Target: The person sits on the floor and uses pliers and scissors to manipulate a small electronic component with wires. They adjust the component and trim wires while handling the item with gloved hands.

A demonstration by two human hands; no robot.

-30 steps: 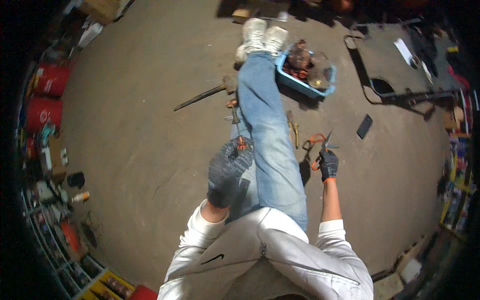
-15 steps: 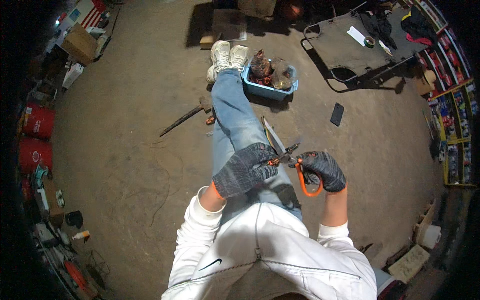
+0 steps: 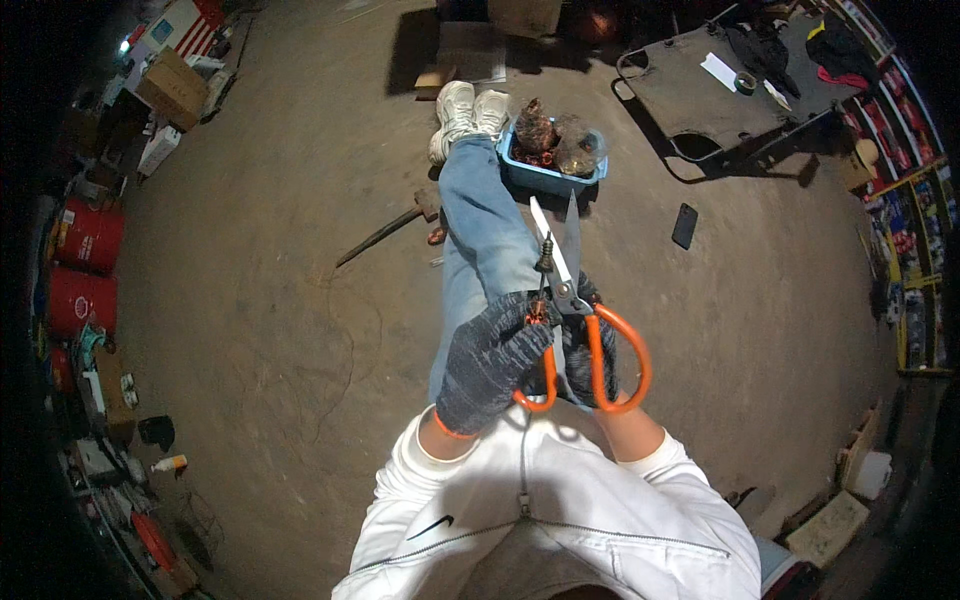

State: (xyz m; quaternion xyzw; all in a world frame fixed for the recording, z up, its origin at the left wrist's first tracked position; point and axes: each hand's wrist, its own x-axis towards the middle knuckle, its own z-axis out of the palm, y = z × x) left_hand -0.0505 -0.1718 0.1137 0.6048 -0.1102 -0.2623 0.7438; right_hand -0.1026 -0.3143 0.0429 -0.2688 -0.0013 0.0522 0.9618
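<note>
My left hand (image 3: 490, 350), in a dark grey knit glove, is closed around a slim dark part with copper-coloured wire (image 3: 545, 255). Its ridged tip sticks up above the fingers; its exact kind is unclear. Right beside it, my right hand (image 3: 606, 372), gloved alike, grips orange-handled scissors (image 3: 567, 290) and is partly hidden behind them. Their blades point away from me and stand a little apart. One orange loop lies over the right hand, the other next to the left palm. Both hands are above my lap, over the jeans.
Beyond my hands, a blue bin (image 3: 553, 182) beside my shoes holds copper-coloured scrap and clear bags. A hammer (image 3: 385, 235) lies left of my legs, a black phone (image 3: 685, 226) to the right. A folding cot (image 3: 690, 100) stands far right; red drums (image 3: 85, 300) line the left.
The scissors have swung round, so both orange loops now show with the blades pointing away. My right hand has moved left and nearer to my body. The wired part now points upward.
</note>
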